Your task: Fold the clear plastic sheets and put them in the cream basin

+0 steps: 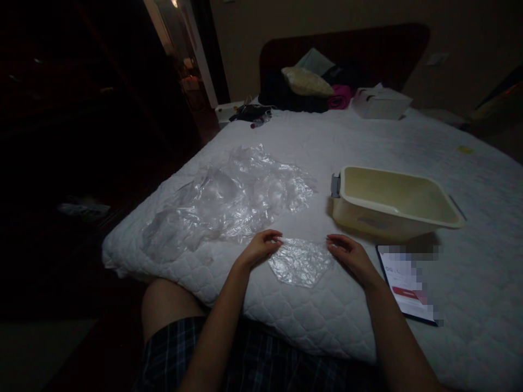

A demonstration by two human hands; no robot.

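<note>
A small clear plastic bag (301, 264) hangs down over the front edge area of the quilted white bed, its top edge stretched between my two hands. My left hand (263, 245) pinches its upper left corner between thumb and fingers. At the upper right corner, my right hand (347, 253) is closed on the plastic in the same way. Beyond and to the left of my left hand spreads a loose heap of crumpled clear plastic bags (232, 196).
A cream plastic bin (392, 215) stands open beyond my right hand. A tablet or phone (404, 286) with a lit screen lies right of my right forearm. Farther back are a white box (382, 103), a pillow (307, 81), dark cloth and a headboard (347, 49).
</note>
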